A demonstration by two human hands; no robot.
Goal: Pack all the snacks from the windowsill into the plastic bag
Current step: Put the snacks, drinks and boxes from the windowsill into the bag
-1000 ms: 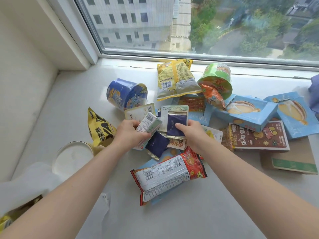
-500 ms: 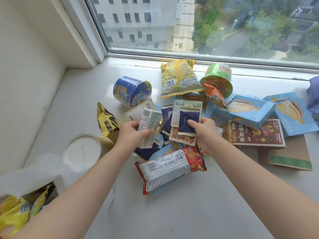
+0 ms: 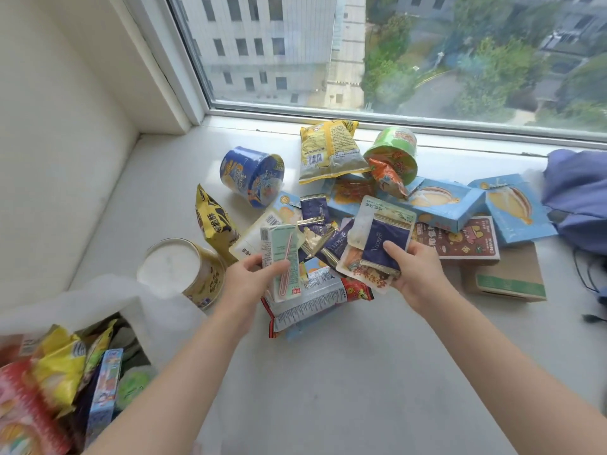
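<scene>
Sachets point(image 3: 382, 239) higher in right hand point(image 3: 418, 275); carton point(image 3: 281, 254) beside

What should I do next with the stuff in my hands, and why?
Probably swing both handfuls down to your left and drop them into the plastic bag. Your left hand grips the pale green drink carton and your right hand pinches a stack of pouches, while the bag sits open beside your left arm with snacks inside.
</scene>
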